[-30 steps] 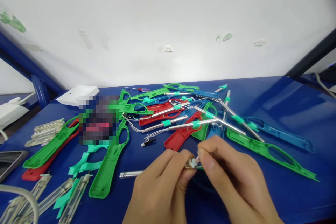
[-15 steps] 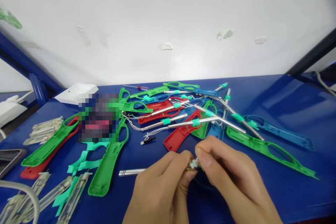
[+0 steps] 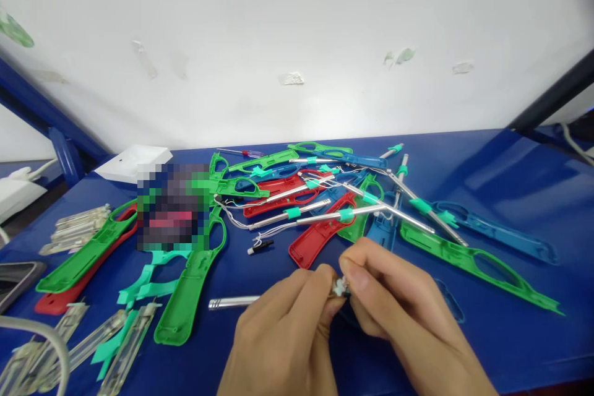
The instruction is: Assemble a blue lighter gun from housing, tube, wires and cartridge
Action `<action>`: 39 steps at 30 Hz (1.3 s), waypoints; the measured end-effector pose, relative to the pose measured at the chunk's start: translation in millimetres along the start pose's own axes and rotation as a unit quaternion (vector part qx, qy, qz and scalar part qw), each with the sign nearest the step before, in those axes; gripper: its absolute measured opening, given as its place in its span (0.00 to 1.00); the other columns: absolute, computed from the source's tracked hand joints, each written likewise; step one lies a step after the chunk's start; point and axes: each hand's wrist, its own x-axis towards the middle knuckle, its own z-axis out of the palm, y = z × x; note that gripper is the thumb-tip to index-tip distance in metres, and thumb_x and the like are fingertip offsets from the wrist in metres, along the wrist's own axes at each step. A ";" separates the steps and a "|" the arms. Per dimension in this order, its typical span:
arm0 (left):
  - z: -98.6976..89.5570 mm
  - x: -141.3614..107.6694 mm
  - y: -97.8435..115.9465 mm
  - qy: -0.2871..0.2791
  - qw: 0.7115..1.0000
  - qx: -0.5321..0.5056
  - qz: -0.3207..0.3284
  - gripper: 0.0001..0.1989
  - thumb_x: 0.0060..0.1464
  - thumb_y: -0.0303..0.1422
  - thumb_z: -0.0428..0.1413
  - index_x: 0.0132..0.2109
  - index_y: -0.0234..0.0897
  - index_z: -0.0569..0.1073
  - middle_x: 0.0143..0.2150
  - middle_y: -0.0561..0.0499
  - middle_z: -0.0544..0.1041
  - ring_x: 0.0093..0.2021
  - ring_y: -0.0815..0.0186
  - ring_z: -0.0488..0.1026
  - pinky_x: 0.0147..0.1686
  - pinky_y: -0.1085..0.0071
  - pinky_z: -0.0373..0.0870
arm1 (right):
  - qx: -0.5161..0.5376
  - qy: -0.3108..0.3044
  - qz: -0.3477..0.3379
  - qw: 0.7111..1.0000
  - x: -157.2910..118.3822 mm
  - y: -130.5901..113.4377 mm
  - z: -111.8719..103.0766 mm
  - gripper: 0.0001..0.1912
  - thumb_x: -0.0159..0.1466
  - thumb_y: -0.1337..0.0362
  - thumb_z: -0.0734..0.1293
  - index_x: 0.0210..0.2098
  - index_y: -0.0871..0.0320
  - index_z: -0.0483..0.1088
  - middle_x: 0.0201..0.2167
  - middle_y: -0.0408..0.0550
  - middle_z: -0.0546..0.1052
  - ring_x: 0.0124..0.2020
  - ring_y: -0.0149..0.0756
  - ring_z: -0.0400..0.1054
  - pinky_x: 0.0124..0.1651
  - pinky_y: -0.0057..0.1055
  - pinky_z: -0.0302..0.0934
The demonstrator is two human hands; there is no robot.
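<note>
Low in the head view, my left hand (image 3: 285, 328) is closed, and a silver metal tube (image 3: 232, 302) sticks out from its left side. A small whitish-green piece (image 3: 340, 286) shows between the fingertips of both hands. My right hand (image 3: 394, 303) is closed in a pinch against that piece; anything finer in its fingertips is hidden. Behind the hands lie a red handle half (image 3: 304, 247) and several silver tubes (image 3: 338, 216) with green tape and thin white wires. A blue plastic part (image 3: 450, 301) shows partly beside my right hand.
Green handle halves (image 3: 179, 315) and clear plastic fuel tanks (image 3: 127, 346) lie at left, near strips of green tape (image 3: 139, 284). A screwdriver (image 3: 250, 153) and a white tray (image 3: 134, 163) are at the back. A pale cable (image 3: 55, 340) curves in at lower left.
Both hands have shifted very slightly left, still pinched together at the small piece. More of the blue part beside my right hand shows now. The view has tilted a little.
</note>
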 end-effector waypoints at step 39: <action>-7.7 -7.5 3.8 0.000 0.992 -0.063 -0.105 0.15 0.70 0.30 0.62 0.59 0.54 0.80 0.47 0.60 0.90 0.40 0.68 0.89 0.41 0.79 0.86 | -0.127 0.043 -0.091 0.987 18.1 -10.5 -20.0 0.08 0.68 0.55 0.79 0.32 0.46 0.84 0.26 0.38 0.82 0.23 0.31 0.73 0.24 0.23 0.67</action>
